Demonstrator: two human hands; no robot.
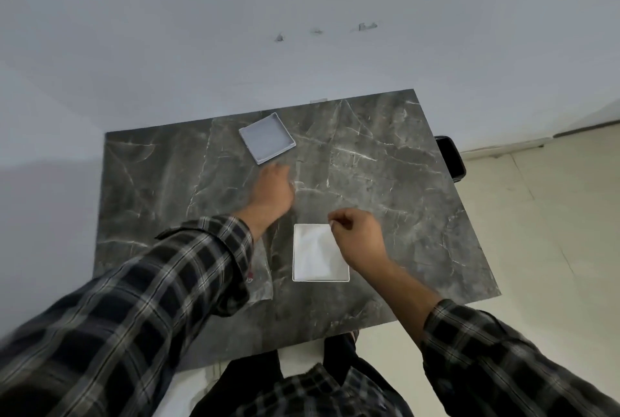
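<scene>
Plaid sleeves fill the near edge of the view, one forearm coming in from 7 o'clock and the other from 5 o'clock over a dark marble-patterned table (385, 181). Right hand (359, 235) hovers over the far right corner of a white rectangular tray (308, 255), which lies flat on the table at about 6 o'clock from the tabletop's centre; its fingers are curled in and thumb and forefinger are pinched together on a pale speck (330, 223) – too small to identify. Left hand (271, 191) is stretched out toward 11 o'clock, motion-blurred, with fingers extended forward and nothing visible in its grasp; the fingertips are just beside the near corner of a grey square tray (267, 138), and whether they touch it cannot be told. That grey tray sits turned at an angle near the table's far edge, well apart from the white one. Under the left forearm, at 7 o'clock from the white tray, lies a clear plastic sheet (263, 272) – flat on the marble and partly covered by the sleeve. At 2 o'clock a dark object (451, 158) shows just past the table's right edge, above a pale tiled floor (553, 215). Beyond the table, at 12 o'clock, rises a pale wall (167, 30) with grey patches.
</scene>
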